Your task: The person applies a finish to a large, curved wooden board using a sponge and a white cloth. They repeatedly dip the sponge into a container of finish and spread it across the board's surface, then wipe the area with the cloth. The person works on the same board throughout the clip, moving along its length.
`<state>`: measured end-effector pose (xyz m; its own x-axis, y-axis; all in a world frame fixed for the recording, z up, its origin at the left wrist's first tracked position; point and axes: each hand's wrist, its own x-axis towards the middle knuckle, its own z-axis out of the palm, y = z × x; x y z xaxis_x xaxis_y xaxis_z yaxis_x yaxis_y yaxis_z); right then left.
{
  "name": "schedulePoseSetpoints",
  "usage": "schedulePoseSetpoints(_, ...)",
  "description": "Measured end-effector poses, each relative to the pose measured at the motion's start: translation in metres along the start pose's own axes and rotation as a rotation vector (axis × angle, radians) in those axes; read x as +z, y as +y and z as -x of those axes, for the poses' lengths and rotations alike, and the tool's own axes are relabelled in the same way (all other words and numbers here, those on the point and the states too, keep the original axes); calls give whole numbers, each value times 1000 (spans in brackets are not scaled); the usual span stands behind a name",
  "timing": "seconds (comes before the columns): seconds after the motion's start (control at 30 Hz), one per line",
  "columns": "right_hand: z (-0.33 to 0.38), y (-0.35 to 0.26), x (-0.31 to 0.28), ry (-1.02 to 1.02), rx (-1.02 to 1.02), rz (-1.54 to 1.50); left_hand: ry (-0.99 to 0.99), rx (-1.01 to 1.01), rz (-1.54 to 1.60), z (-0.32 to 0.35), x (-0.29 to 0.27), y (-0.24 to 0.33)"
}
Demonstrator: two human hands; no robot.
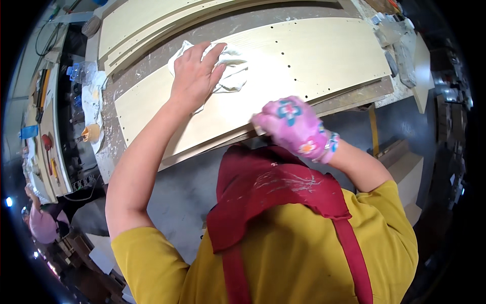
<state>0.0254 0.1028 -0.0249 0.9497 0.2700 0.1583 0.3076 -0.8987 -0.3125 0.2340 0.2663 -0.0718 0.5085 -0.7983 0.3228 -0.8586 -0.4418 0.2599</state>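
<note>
My left hand [195, 76], bare, rests over a bunched white cloth [233, 68], its fingers bent onto it and pressing it against a pale wooden board [334, 55]. Some of the cloth spreads out to the right of the thumb. At the board's near edge is my right hand [293, 126], in a pink flowered glove and closed. A small pale bit shows at its fingertips, too blurred to name. The board lies flat, with rows of small dark holes across it and along its edges.
More pale boards [147, 38] are stacked along the far side of the worktable [114, 147]. A clear plastic bottle [83, 72] and an orange cup-like piece [91, 133] stand at the left. Plastic wrapping [392, 33] lies far right. A person [43, 223] is at lower left.
</note>
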Motion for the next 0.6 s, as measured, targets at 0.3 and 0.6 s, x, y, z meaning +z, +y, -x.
schedulePoseSetpoints(0.3,20,4,-9,130,55,14,11,1,7,-2,-2,2)
schedulePoseSetpoints(0.6,98,47,-37,267,418,-135,-2,23,7,-1,2,-1)
